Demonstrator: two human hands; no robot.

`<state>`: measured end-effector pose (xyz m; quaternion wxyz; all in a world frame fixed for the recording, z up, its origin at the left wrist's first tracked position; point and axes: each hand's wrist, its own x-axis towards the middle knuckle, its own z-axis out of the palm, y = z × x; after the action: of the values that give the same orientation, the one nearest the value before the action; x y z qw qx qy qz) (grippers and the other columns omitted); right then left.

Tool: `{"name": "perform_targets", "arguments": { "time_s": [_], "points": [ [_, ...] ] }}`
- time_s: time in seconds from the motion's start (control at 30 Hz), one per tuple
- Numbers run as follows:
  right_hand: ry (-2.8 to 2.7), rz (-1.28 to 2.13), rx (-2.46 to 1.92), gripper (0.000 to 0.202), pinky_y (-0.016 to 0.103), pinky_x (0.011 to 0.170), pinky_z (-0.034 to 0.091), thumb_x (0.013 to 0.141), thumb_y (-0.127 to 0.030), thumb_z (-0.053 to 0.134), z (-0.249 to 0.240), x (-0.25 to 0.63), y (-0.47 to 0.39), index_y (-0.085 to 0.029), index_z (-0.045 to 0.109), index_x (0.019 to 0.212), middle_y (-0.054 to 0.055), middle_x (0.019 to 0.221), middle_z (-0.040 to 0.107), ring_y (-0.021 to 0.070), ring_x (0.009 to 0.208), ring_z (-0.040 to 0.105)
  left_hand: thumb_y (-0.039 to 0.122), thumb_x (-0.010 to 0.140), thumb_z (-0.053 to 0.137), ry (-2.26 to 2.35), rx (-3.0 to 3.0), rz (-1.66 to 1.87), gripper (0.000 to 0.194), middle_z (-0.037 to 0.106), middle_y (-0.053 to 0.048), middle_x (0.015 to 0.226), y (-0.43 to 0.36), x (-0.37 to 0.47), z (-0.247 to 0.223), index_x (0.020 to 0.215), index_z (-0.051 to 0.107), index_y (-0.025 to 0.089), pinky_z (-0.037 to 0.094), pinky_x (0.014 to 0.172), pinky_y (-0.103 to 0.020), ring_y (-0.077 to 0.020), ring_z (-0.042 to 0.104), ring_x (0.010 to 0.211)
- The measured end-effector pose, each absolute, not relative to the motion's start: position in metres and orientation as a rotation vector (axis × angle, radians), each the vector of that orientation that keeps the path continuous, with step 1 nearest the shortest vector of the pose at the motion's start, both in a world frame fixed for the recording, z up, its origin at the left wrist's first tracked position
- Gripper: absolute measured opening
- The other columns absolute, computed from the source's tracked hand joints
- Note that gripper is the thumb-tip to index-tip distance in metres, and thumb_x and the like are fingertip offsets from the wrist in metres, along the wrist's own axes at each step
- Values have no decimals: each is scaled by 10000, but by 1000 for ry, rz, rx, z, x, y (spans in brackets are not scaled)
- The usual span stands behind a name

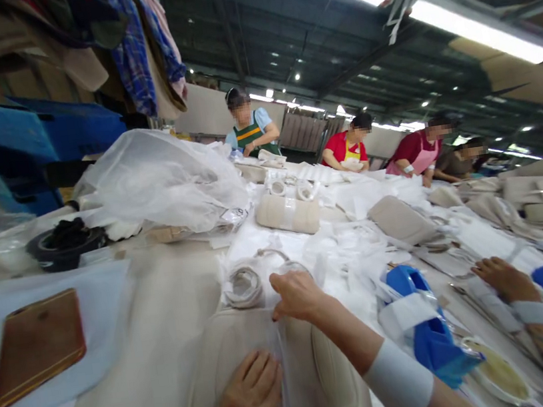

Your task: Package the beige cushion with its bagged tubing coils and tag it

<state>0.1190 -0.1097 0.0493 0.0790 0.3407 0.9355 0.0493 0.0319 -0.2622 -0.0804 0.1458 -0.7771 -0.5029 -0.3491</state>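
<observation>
A beige handbag (218, 366) lies flat in front of me, with a shiny clear strip (291, 389) running down its middle. My left hand (250, 395) rests palm down on the bag's front, fingers stretched out beside the strip. At the bag's top edge is my right hand (299, 294), fingers curled and thumb pointing down near the strip's upper end; what is between the fingers is hidden. A wrapped, coiled strap (243, 285) sits just left of it. A second wrapped loop (297, 267) is partly behind the right hand.
A blue tape dispenser (434, 335) stands right of my forearm, near a tape roll (499, 367). Another person's hand (507, 278) is at the far right. A phone (39, 347) lies left; a wrapped bag (288, 214) and plastic heap (161, 178) are beyond. Several people work farther back.
</observation>
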Motion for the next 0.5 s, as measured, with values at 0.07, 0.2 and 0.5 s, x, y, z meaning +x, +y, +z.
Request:
{"name": "perform_targets", "arguments": {
  "time_s": [0.07, 0.2, 0.5],
  "points": [
    [2888, 176, 1001, 152, 319, 785, 462, 835, -273, 540, 31, 133, -130, -192, 613, 941, 64, 940, 661, 204, 913, 608, 139, 867, 381, -1420, -2228, -1063, 300, 661, -53, 1032, -262, 30, -81, 1041, 624, 161, 411, 1005, -339, -196, 541, 1076],
    [3376, 426, 775, 269, 404, 1024, 293, 865, -176, 438, -28, 167, -190, -122, 555, 1101, 109, 1171, 588, 232, 1160, 456, 78, 808, 426, -1355, -2286, -971, 290, 643, -92, 1058, -264, 20, -80, 1018, 619, 132, 440, 995, -315, -206, 535, 1100],
    [2733, 178, 2191, 267, 357, 898, 368, 869, -233, 454, 36, 275, -133, -113, 609, 1051, 146, 1057, 625, 243, 1024, 534, 169, 790, 515, -1263, -2215, -717, 268, 648, -99, 1042, -270, 17, -65, 1038, 609, 132, 486, 940, -310, -219, 557, 1078]
  ]
}}
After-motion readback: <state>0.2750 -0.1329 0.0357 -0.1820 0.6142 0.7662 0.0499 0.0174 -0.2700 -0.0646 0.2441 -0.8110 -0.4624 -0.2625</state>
